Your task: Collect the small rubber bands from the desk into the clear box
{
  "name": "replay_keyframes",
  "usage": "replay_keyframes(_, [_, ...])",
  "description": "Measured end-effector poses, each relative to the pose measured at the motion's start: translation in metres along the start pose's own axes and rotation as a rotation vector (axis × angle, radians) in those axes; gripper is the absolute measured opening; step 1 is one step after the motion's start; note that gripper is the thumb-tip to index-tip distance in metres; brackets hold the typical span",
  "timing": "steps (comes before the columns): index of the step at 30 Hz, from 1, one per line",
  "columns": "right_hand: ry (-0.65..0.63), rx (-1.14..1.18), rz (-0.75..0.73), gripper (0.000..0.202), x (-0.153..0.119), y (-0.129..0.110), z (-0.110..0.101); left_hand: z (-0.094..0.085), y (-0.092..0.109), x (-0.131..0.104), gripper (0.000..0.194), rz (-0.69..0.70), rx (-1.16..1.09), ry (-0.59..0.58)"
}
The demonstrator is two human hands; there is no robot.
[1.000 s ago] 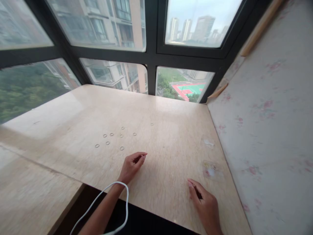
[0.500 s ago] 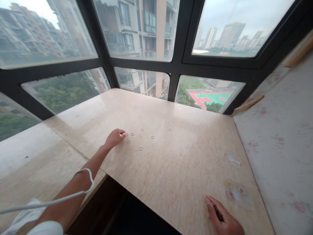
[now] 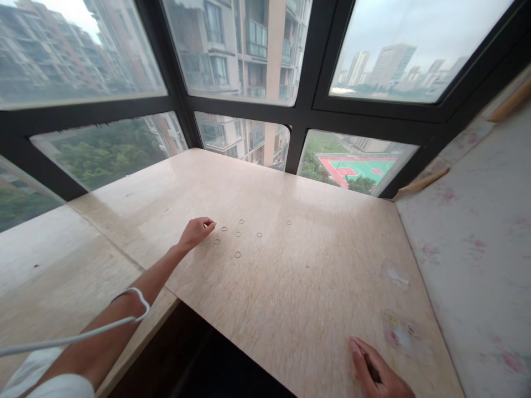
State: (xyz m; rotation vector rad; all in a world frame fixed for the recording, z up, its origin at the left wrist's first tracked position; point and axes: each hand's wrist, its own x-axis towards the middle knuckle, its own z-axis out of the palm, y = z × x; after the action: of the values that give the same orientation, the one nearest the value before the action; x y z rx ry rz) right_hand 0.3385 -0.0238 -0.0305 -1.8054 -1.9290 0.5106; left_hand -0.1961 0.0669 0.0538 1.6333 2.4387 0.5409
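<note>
Several thin rings lie spread over the marble surface (image 3: 315, 309), among them a front ring (image 3: 238, 255) and a lone ring (image 3: 289, 223) to the right. My left hand (image 3: 199, 231) is at the left end of the group, with thumb and forefinger pinched together. Whatever is between those fingertips is too small to make out. Low on the right, my right hand (image 3: 377, 369) hovers near the front edge, its thumb and fingers pressed together; what they hold, if anything, is hidden.
Near the right wall (image 3: 477, 265) are a clear case (image 3: 404, 334) with small coloured items and a small transparent packet (image 3: 398, 276). A white cable (image 3: 70, 339) crosses my left forearm. Dark-framed windows border the back. A dark gap opens below the front edge.
The thumb and forefinger of my left hand have closed together, and the ring at their tips no longer shows. My right hand has hardly moved. The view has shifted slightly.
</note>
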Motion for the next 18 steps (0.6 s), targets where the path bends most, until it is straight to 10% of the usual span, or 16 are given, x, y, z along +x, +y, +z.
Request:
replay_keyframes(11, [0.118,-0.025,-0.060,0.050,-0.002,-0.026,-0.005,-0.006,0.114,-0.069,0.019,-0.095,-1.219,0.091])
replay_keyframes(18, [0.138,0.030,-0.055,0.051,-0.002,-0.045,-0.010,0.003,0.193,-0.114,0.016,-0.023,-1.419,-0.077])
